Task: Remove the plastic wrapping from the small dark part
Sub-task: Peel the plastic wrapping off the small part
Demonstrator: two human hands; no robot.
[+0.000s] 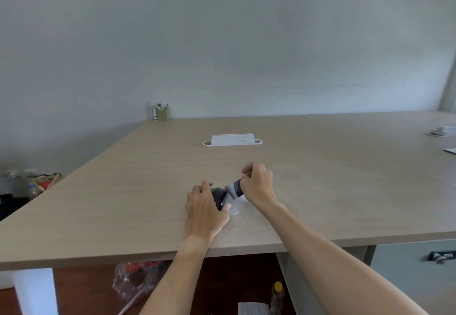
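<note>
**Both hands on the wrapped dark part near the table's front edge**

The left hand (206,210) lies over one end of the small dark part (220,197), fingers curled around it and thumb pressed along its near side. The right hand (257,182) is closed in a fist on the other end, where the part narrows to a dark cylinder. Between the two hands the plastic wrapping (230,189) shows as a pale, cloudy band across the part, and more clear film lies crumpled on the table (123,179) just beneath and toward the person. The part sits low over the wood-grain surface, close to the front edge; whether it touches the table cannot be told.

Farther back, a white slotted tray (232,140) rests mid-table. A small olive holder (162,112) with items in it stands at the far corner by the wall. Below the table edge lie a clear plastic bag (133,282) and a yellow-capped bottle (276,295).
</note>
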